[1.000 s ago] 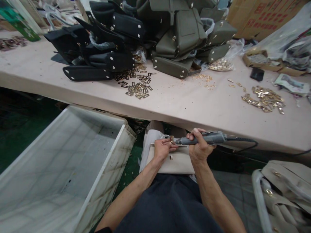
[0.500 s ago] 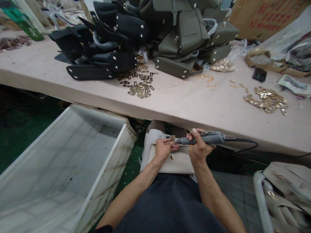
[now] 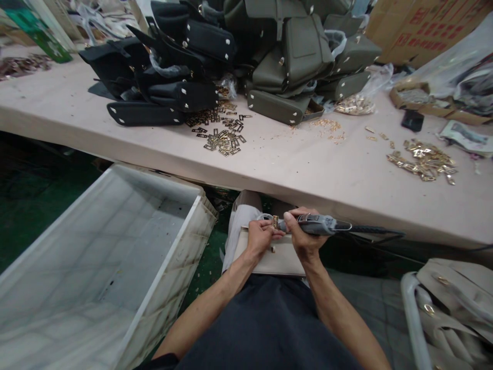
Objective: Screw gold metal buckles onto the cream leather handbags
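Observation:
On my lap lies a cream handbag (image 3: 280,259) with a small metal fitting on its front. My left hand (image 3: 261,237) is closed at the bag's upper edge, its fingers pinching a gold metal clasp (image 3: 275,222). Wrapped round a grey electric screwdriver (image 3: 314,224), my right hand (image 3: 306,237) holds the tool nearly level. The screwdriver's tip points left and meets the clasp; the exact contact is hidden by fingers. A dark cable runs from the tool's rear to the right.
Black handbags (image 3: 146,92) and olive handbags (image 3: 304,56) are piled on the table (image 3: 292,164). Gold metal plates (image 3: 223,141) and gold clasps (image 3: 423,159) lie loose there. A white plastic bin (image 3: 162,246) stands at my left; cream bags (image 3: 458,303) fill a container at my right.
My right hand and the screwdriver have moved left, bringing the tip up against the clasp. My left hand has stayed almost in place.

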Tool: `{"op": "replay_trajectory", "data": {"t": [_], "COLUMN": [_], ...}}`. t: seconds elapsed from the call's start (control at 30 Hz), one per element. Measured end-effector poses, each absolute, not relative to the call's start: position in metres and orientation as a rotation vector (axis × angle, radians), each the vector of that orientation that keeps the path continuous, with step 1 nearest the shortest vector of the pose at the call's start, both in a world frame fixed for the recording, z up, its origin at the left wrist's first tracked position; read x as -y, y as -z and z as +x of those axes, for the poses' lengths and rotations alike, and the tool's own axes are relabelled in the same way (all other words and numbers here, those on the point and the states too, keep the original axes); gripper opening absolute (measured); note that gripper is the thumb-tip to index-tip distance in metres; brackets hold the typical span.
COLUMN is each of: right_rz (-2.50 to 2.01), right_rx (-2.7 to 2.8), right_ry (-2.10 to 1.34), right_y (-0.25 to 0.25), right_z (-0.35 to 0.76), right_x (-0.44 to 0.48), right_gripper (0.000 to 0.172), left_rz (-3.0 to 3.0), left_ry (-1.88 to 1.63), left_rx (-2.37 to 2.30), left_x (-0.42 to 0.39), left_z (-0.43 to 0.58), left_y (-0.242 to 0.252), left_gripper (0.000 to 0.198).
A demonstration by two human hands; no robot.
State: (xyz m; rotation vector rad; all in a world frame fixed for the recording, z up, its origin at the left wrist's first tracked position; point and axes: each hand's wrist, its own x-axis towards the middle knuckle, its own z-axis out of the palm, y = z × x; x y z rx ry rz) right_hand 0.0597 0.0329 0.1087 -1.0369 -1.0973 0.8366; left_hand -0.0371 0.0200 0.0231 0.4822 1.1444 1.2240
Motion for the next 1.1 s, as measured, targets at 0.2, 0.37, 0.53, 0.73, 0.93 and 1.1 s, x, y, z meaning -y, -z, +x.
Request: {"op": "replay_trajectory", "data": {"t": [0.2, 0.37, 0.53, 0.73, 0.93, 1.1], "right_rz": [-0.913, -0.871, -0.842, -0.824, -0.625, -0.613], "right_rx": [1.469, 1.445, 1.506, 1.457, 1.073, 0.703], "right_ry": [-0.86, -0.948, -0.901, -0.904, -1.103, -1.121], "right_y": [-0.111, -0.111, -0.109, -0.109, -0.144, -0.187], "right_z": [0.064, 0.063, 0.062, 0.061, 0.082, 0.142], "right_x": [-0.04, -0.046, -0.047, -0.046, -0.071, -0.118], "right_gripper": [0.011, 0.016, 0.015, 0.016, 0.015, 0.023], "left_rz": [0.519, 0.48, 0.461, 0.447, 0.423, 0.434], "left_ry": [-1.259, -1.283, -1.313, -1.332, -1.293, -1.317], "left_rx": [-1.093, -1.112, -1.083, -1.101, -1.049, -1.096], "left_x": [-0.018, -0.016, -0.016, -0.016, -0.016, -0.013], "left_z": [-0.038, -0.037, -0.036, -0.032, -0.034, -0.035], "left_y": [-0.019, -0.02, -0.018, -0.012, -0.015, -0.026], "left_gripper": [0.009, 0.009, 0.015, 0.011, 0.019, 0.028]}}
